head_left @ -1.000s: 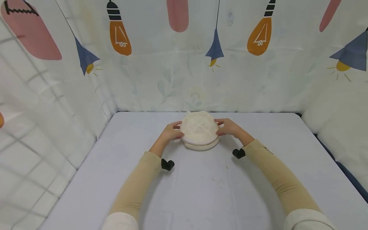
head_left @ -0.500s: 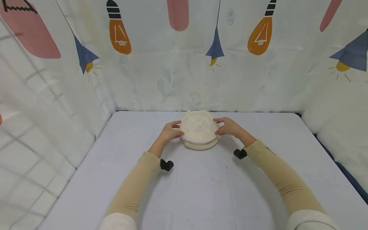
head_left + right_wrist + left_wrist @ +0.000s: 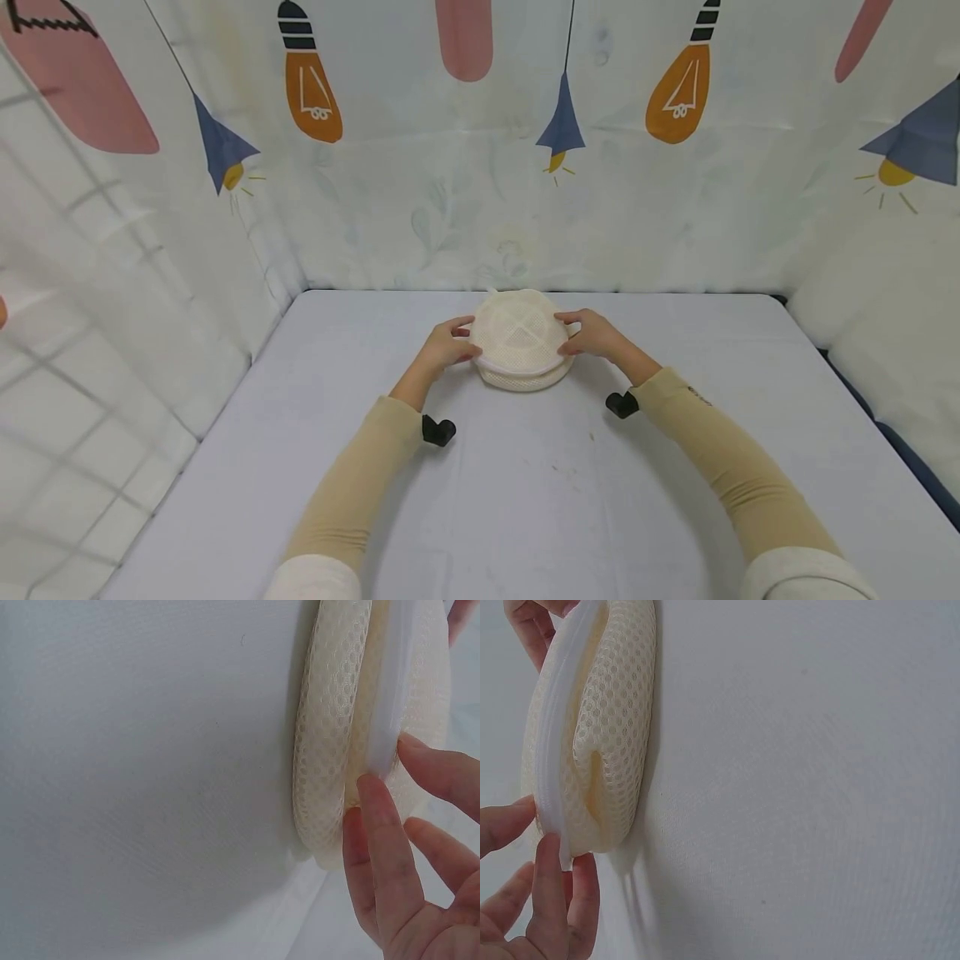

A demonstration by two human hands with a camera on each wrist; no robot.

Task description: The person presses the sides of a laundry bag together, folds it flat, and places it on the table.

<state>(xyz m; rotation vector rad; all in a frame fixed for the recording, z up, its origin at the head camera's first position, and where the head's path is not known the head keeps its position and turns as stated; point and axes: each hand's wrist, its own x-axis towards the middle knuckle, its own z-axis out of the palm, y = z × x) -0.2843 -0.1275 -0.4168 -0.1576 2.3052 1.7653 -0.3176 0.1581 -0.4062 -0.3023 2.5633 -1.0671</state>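
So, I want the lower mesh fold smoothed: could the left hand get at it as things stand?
Probably yes: the left hand is beside the lower mesh fold, and nothing covers the fold's near side. It pinches the white band above, so may need to let go.

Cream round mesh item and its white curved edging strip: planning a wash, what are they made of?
Cream round mesh item: probably soft synthetic netting, faintly shiny; small holes and a fold show in the left wrist view. White curved edging strip: smooth, perhaps woven tape or plastic; its even look leaves that open.
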